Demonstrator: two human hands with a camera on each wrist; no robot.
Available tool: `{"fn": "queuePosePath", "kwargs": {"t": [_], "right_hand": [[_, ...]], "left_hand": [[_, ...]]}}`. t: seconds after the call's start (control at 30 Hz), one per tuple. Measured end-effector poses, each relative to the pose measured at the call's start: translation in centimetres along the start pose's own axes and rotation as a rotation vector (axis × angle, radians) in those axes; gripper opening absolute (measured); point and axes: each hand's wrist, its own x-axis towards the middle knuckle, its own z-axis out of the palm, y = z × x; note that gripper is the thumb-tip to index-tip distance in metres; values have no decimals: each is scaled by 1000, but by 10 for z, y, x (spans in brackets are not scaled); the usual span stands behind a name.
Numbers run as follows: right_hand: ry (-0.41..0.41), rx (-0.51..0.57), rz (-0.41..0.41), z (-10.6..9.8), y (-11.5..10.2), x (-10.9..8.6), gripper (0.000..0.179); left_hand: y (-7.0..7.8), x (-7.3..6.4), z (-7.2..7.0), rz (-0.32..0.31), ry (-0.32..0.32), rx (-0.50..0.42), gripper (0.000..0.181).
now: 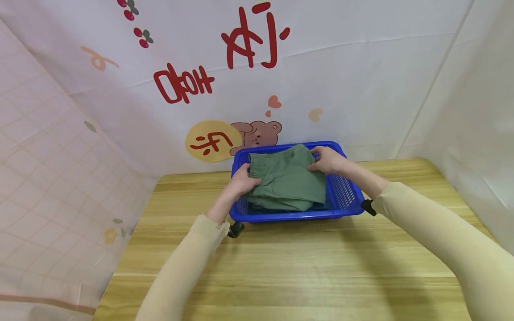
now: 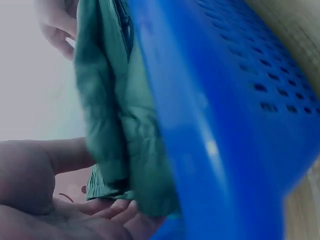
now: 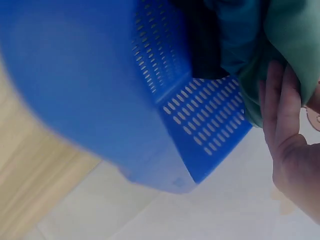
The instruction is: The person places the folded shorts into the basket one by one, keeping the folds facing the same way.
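Folded green trousers (image 1: 287, 180) with a gathered elastic waistband lie in the upper part of a blue plastic basket (image 1: 297, 216). My left hand (image 1: 242, 180) grips their waistband end, thumb on top and fingers underneath, as the left wrist view shows with the hand (image 2: 75, 215) around the cloth (image 2: 145, 165). At the opposite end my right hand (image 1: 327, 160) holds the far right edge between thumb and fingers. In the right wrist view the fingers (image 3: 285, 102) of that hand lie fairly straight along the green cloth (image 3: 295, 40).
Darker cloth (image 3: 205, 45) sits beneath the trousers inside the basket. The basket stands at the back of a wooden table (image 1: 297, 267), close to a white printed curtain (image 1: 353, 89). Black straps (image 1: 236, 229) show at both wrists, near the basket's front corners.
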Motion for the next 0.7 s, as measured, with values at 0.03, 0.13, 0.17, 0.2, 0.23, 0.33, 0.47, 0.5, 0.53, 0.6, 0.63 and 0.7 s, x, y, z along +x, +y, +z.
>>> {"fn": "queuePosePath", "kwargs": {"t": [0.03, 0.13, 0.17, 0.2, 0.23, 0.33, 0.47, 0.5, 0.53, 0.6, 0.63, 0.7], "right_hand": [[10, -35, -25, 1, 0, -1, 74], [28, -118, -93, 2, 1, -6, 79], [30, -145, -109, 3, 1, -7, 80], [29, -176, -125, 3, 1, -8, 80], [24, -205, -138, 3, 1, -9, 80], [-4, -288, -170, 6, 3, -10, 78], [-48, -383, -192, 11, 6, -8, 75], [-60, -399, -192, 12, 7, -8, 75], [-72, -412, -188, 13, 7, -7, 75], [-95, -417, -173, 14, 7, -6, 75], [-106, -415, -162, 15, 8, -6, 75], [-119, -413, -147, 15, 8, -5, 76]], "left_hand": [[0, 0, 0, 12, 8, 44, 80], [-1, -1, 0, 43, 38, 153, 87], [-2, -1, 0, 52, 47, 183, 89], [-2, -1, 1, 57, 53, 211, 90], [-3, 0, 2, 60, 55, 236, 91], [-4, 1, 5, 53, 40, 294, 93], [-6, 3, 13, 39, 41, 353, 99], [-6, 2, 15, 38, 45, 360, 101], [-6, 2, 18, 40, 54, 365, 103], [-6, 2, 21, 49, 70, 374, 105], [-6, 2, 22, 48, 73, 381, 105], [-6, 3, 24, 37, 66, 385, 105]]}}
